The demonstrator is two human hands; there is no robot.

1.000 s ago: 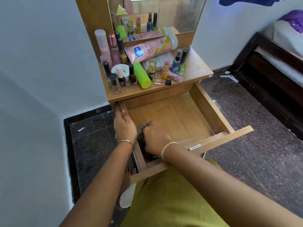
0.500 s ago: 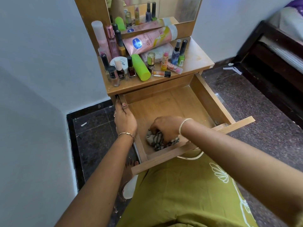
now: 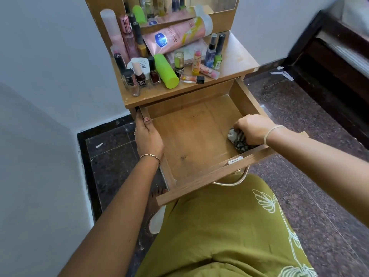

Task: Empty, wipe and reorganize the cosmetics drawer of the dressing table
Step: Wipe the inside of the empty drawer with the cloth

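Observation:
The wooden drawer (image 3: pixel 191 136) of the dressing table stands pulled out, its floor bare. My right hand (image 3: pixel 252 128) presses a crumpled black-and-white patterned cloth (image 3: pixel 238 139) into the drawer's near right corner. My left hand (image 3: pixel 146 134) grips the drawer's left side wall near the table. Several cosmetics crowd the tabletop (image 3: pixel 233 58): a pink lotion tube (image 3: pixel 175 37), a lime green bottle (image 3: pixel 166 70), nail polish bottles (image 3: pixel 139 76) and lip balms (image 3: pixel 195 62).
A mirror (image 3: pixel 209 3) rises behind the tabletop. White wall lies to the left, dark speckled floor (image 3: pixel 309 186) around, and a dark wooden bed frame (image 3: pixel 335 62) at the right. My green garment (image 3: pixel 229 236) fills the bottom, just under the drawer front.
My right hand has swept the cloth from the drawer's near left corner across to the near right corner. My left hand has stayed on the left wall.

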